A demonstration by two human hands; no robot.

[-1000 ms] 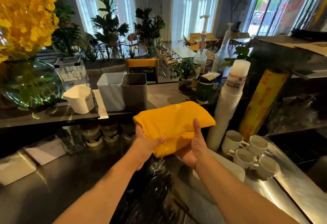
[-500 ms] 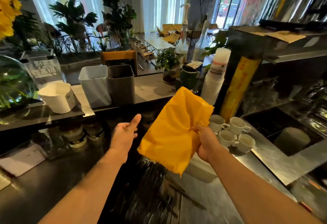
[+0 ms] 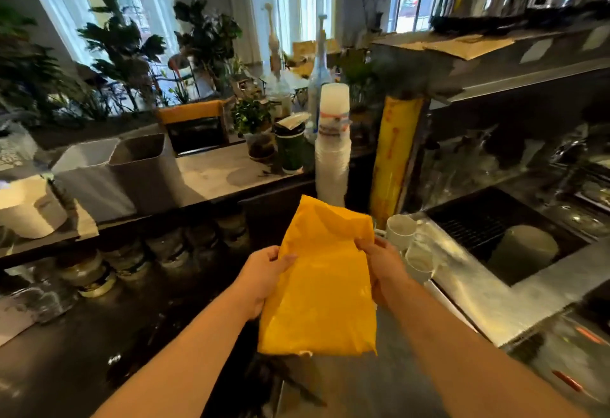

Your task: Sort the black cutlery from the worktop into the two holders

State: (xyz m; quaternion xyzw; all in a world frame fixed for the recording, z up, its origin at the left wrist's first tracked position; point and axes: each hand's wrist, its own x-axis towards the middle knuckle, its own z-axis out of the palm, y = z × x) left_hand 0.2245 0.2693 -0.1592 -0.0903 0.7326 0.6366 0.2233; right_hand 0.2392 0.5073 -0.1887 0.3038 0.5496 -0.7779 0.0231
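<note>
A yellow cloth (image 3: 321, 285) hangs upright in front of me, held at both side edges. My left hand (image 3: 264, 277) grips its left edge and my right hand (image 3: 383, 262) grips its right edge. Below the cloth, a pile of black cutlery (image 3: 264, 381) lies on the dark worktop, mostly blurred and partly hidden by the cloth and my arms. On the raised counter at the back left stand the two holders side by side, a white holder (image 3: 82, 173) and a grey holder (image 3: 145, 170).
A white paper cup (image 3: 29, 206) sits left of the holders. A tall stack of white cups (image 3: 332, 143), a yellow roll (image 3: 392, 160) and white mugs (image 3: 401, 229) stand to the right. A steel sink (image 3: 495, 236) holds an upturned bowl. Jars line the shelf under the counter.
My left hand has come back to the cloth and taken its left edge; half a second ago it was off it. The view has swung right and the cloth now hangs straight.
</note>
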